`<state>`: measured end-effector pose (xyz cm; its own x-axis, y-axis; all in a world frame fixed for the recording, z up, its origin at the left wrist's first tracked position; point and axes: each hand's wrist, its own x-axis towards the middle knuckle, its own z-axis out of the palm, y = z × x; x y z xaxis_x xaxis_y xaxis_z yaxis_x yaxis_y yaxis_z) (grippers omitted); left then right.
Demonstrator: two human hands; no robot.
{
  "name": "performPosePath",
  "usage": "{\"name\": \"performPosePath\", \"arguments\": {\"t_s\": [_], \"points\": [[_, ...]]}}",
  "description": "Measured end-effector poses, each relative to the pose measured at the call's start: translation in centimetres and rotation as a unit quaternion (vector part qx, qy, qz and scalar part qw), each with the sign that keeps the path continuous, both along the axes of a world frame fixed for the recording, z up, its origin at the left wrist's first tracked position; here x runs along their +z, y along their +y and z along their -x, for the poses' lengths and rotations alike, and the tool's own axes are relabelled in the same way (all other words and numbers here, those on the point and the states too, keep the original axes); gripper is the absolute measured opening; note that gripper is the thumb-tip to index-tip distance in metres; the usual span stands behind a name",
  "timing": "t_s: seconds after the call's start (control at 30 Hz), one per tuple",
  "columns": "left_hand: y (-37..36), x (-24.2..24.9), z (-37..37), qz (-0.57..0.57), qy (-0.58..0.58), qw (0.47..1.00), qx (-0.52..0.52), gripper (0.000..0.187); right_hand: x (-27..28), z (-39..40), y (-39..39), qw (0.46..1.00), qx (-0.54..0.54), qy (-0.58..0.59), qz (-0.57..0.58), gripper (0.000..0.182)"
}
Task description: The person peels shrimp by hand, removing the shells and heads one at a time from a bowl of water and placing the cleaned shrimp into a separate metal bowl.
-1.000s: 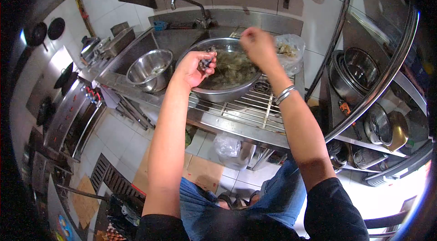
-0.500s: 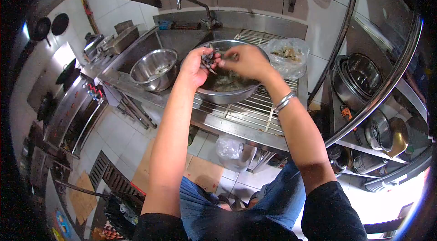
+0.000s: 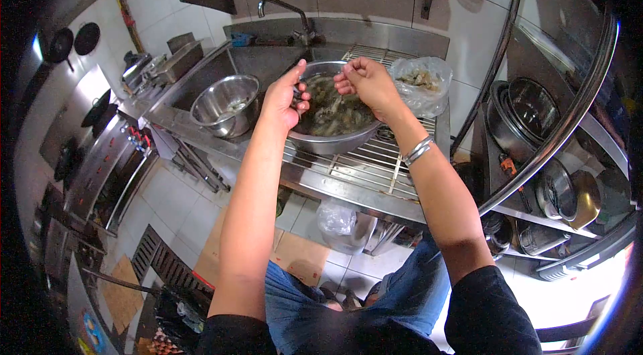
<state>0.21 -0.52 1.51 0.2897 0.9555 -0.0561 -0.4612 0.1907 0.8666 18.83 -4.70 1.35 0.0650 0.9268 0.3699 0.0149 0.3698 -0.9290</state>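
My left hand (image 3: 286, 98) is over the left rim of a large metal bowl (image 3: 328, 145), fingers curled around a dark greyish shrimp that is mostly hidden by them. Above the right side of that bowl, my right hand (image 3: 370, 89) has thumb and fingertips pinched together; whatever is between them is too small to make out. Cloudy water and several grey shrimp (image 3: 328, 114) fill the bowl. To the left stands a smaller metal bowl (image 3: 207, 112) with some pale pieces (image 3: 234, 107) inside.
A clear plastic bag (image 3: 432, 97) with brownish scraps lies on the wire rack (image 3: 375, 171) at right. Behind is a sink with a tap (image 3: 295, 13). A shelf with nested metal pots (image 3: 502, 120) stands at right behind a curved metal rail (image 3: 569, 147).
My hands have moved apart; the right has shifted away from the left. The dark shrimp, plainly visible in the left hand before, is now mostly covered by the fingers.
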Motion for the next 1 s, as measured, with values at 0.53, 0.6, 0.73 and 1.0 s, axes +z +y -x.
{"name": "performPosePath", "arguments": {"t_s": [0.53,0.6,0.73,1.0], "points": [[-0.5,-0.5,-0.1,-0.013,0.011,1.0,0.017,0.031,-0.7,1.6,-1.1,0.733,-0.04,-0.676,-0.065,0.042],[-0.5,-0.6,-0.2,-0.016,0.01,1.0,0.012,0.031,-0.8,1.5,-0.8,0.738,-0.027,-0.671,-0.062,0.038],[-0.4,-0.4,-0.2,-0.01,0.024,1.0,0.014,0.03,-0.8,1.3,-1.0,0.781,-0.05,-0.612,-0.113,0.029],[-0.3,-0.7,-0.3,-0.064,0.046,0.997,0.008,0.02,-0.5,1.0,-1.6,0.821,-0.215,-0.464,-0.254,0.024]]}}
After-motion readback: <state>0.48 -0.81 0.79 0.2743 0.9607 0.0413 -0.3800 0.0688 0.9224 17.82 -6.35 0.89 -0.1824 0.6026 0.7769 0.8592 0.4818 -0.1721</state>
